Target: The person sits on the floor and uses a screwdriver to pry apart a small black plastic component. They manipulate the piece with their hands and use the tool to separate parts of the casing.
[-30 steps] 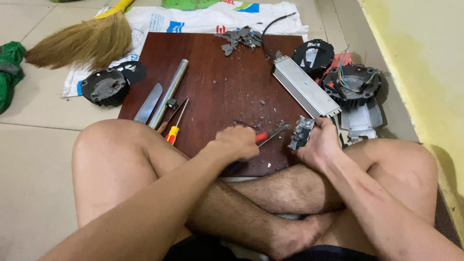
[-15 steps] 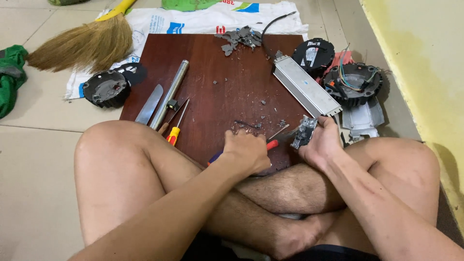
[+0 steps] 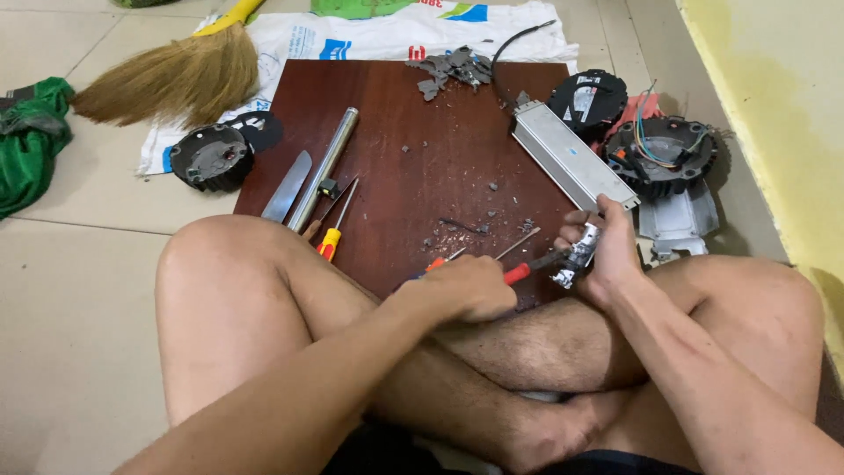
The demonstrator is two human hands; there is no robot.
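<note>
I sit cross-legged at a dark red wooden board (image 3: pixel 413 149). My left hand (image 3: pixel 470 286) is closed around a red-handled screwdriver (image 3: pixel 527 268) whose tip points right at a small grey metal electronic part (image 3: pixel 580 251). My right hand (image 3: pixel 602 251) grips that part just above my right knee, at the board's near right corner. A second thin tool (image 3: pixel 517 242) lies on the board just beyond the hands.
On the board lie a knife (image 3: pixel 287 186), a steel tube (image 3: pixel 327 165), a yellow-handled screwdriver (image 3: pixel 336 230), grey scraps (image 3: pixel 448 69) and a long silver box (image 3: pixel 571 158). Black round housings (image 3: pixel 211 157) (image 3: pixel 664 154), a broom (image 3: pixel 167 79) and a green cloth (image 3: pixel 31 141) lie around it.
My left hand has drawn back slightly toward me with the screwdriver, then brought its tip to the part. My right hand has stayed in place with the part.
</note>
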